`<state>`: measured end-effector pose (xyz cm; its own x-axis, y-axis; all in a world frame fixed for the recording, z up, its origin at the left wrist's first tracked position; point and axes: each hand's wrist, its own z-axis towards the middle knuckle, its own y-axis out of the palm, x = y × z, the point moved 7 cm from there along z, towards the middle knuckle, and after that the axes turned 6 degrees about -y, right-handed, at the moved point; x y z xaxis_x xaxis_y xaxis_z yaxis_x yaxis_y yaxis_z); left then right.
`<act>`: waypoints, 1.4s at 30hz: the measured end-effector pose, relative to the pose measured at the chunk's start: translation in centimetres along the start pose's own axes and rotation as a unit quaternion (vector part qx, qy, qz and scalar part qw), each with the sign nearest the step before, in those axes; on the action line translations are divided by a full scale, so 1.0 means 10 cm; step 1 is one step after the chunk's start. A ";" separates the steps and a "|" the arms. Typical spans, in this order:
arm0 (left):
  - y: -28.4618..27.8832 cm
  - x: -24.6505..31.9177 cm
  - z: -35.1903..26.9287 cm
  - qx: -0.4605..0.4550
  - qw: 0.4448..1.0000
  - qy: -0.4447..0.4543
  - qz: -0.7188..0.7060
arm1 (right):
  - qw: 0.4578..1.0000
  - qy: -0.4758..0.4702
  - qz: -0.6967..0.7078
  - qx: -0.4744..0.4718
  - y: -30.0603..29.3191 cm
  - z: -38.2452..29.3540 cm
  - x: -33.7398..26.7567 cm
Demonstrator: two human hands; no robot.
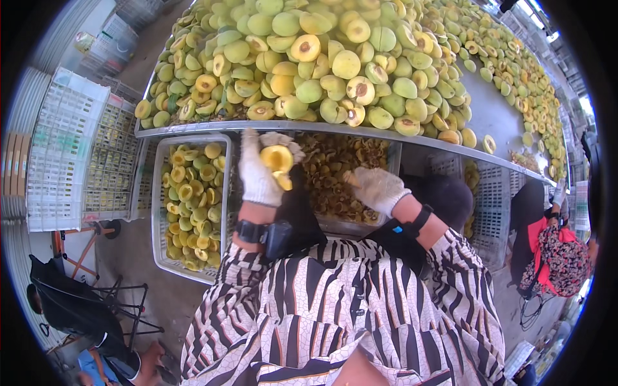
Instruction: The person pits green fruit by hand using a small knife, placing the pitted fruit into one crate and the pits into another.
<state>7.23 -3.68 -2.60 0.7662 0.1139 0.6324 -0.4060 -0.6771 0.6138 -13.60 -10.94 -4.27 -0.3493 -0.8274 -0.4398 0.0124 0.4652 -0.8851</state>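
My left hand (258,173), in a pale knitted glove, holds a hollowed yellow fruit half (277,158), perhaps peach or apricot, just below the metal table's front edge. A smaller yellow piece (284,181) shows under that half. To the right, my gloved right hand (379,189) is over a crate of brown pits and scraps (333,178), its fingers curled. Something tan shows at those fingertips; whether it is a tool, a scrap or a fingertip is unclear. Left of my left hand stands a white plastic crate (157,217) of hollowed fruit halves (193,212).
The metal table (487,96) bears a large heap of halved green-yellow fruit (309,67), many with pits. Stacked white crates (67,144) line the left side. A folding chair (130,309) and a person (82,323) are lower left. Another person (555,255) is at right by the table.
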 end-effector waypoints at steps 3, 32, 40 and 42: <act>-0.29 0.27 -0.02 0.032 0.996 0.068 0.055 | 0.995 0.053 0.057 0.069 -0.28 0.09 -0.31; 0.24 0.84 0.91 0.094 0.437 0.180 0.876 | 0.969 0.194 0.127 -0.083 0.36 0.18 -0.03; 0.30 0.77 0.75 0.063 0.611 0.376 0.693 | 0.978 0.164 0.129 0.025 0.26 0.22 -0.16; 0.32 0.89 0.47 0.056 0.639 0.402 0.653 | 0.969 0.185 0.144 0.082 0.10 0.22 -0.17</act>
<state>15.06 -8.24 2.80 -0.7121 -0.2955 0.6368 -0.3658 -0.6180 -0.6959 -10.89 -9.75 -4.74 -0.6198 -0.4873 -0.6152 0.2984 0.5787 -0.7590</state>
